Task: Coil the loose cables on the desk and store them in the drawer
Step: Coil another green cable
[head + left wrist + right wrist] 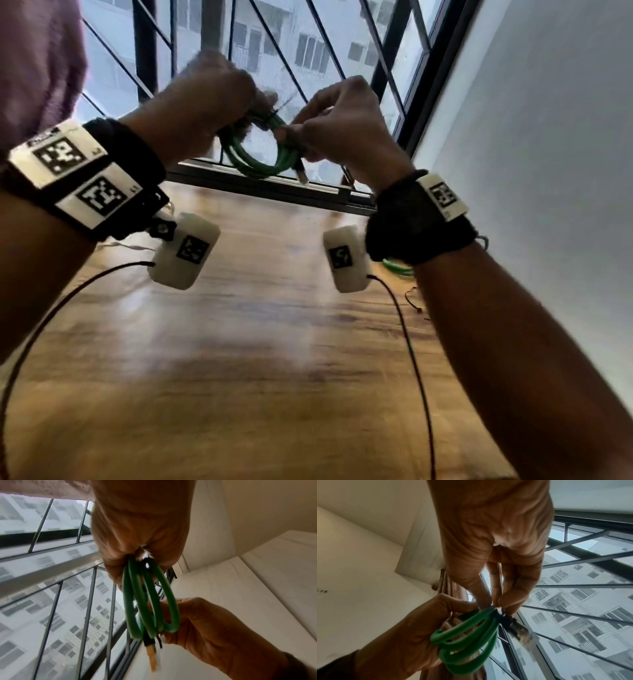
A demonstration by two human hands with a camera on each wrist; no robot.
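Closest in, the wooden counter (pixel 239 359) stretches away with thin black leads trailing across it from the two white wrist units, and a second green cable (pixel 397 267) peeks out on it just behind the right forearm, with a small dark twist of wire (pixel 414 301) lying near it. Above the counter both hands are raised and close together, sharing one thing — a green cable (pixel 253 154) wound into several loops. The left hand (pixel 202 106) has its fingers curled round one side of the coil, the loops bunched in its grip; the left wrist view shows the strands emerging from between the closed fingers. The right hand (pixel 346 126) pinches the opposite side with thumb and fingertips, right where a black tie (pixel 500 616) binds the loops together. A metal-tipped plug (pixel 301 173) hangs from that pinched spot, blurred, pointing down toward the counter's far edge. So the coil is held in the air between the hands, not resting on anything. Behind it runs the dark window frame (pixel 274 188) with its slanted grille bars, and beyond the glass a pale apartment block — to the right, a plain white wall (pixel 548 137).
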